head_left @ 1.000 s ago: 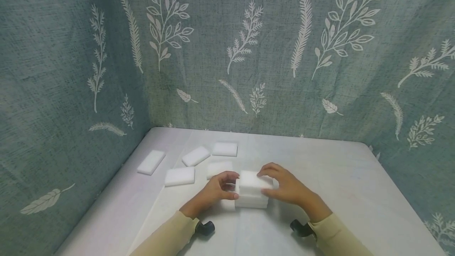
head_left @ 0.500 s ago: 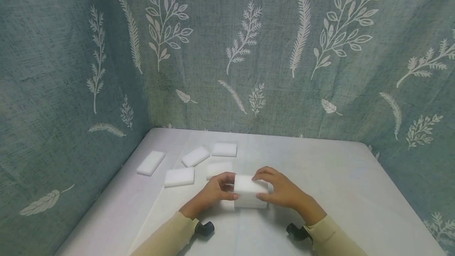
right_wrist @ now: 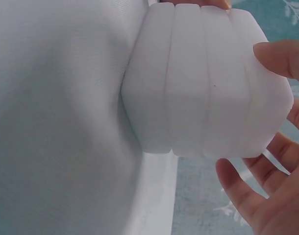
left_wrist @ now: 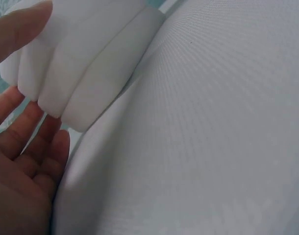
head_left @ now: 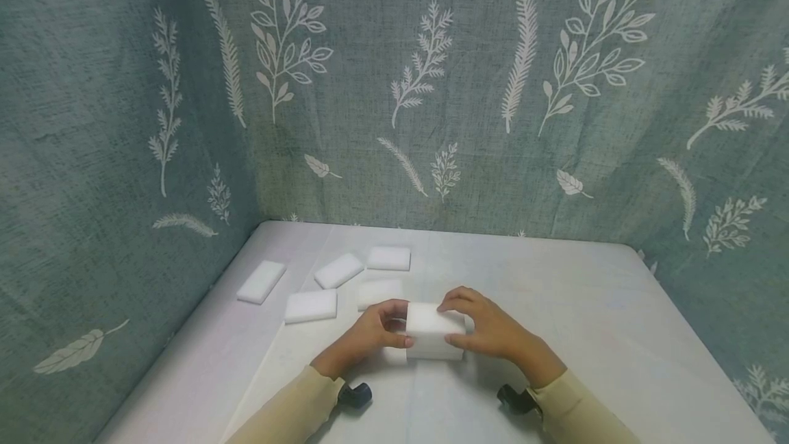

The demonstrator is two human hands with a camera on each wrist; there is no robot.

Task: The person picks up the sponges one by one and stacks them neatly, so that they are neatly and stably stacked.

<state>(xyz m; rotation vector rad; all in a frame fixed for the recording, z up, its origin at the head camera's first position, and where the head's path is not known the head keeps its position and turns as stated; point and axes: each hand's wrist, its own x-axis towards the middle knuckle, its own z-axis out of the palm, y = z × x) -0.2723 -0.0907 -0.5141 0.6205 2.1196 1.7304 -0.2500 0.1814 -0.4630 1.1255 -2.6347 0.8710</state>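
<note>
In the head view a stack of several white foam sponges (head_left: pixel 435 347) stands on the table, its edges nearly flush. My left hand (head_left: pixel 372 331) holds its left end, thumb at the near corner and fingers round the far side. The left wrist view shows those fingertips along the edges of the layered sponges (left_wrist: pixel 83 63). My right hand (head_left: pixel 492 326) grips the top sponge (head_left: pixel 425 318) at its right end. Seen from the right wrist, the thumb presses the near face of that top sponge (right_wrist: pixel 262 98), while other fingers lie along its far side.
Loose white sponges lie flat to the left and behind: one (head_left: pixel 311 306) close to the left hand, one (head_left: pixel 380 292) just behind the stack, others (head_left: pixel 339 270) farther back. A green leaf-patterned curtain (head_left: pixel 370 88) rises behind and left of the white table (head_left: pixel 555 279).
The right hand has shifted left and slightly down with the top sponge, which now lines up with the stack. The left hand stays in place. Little differs from half a second ago.
</note>
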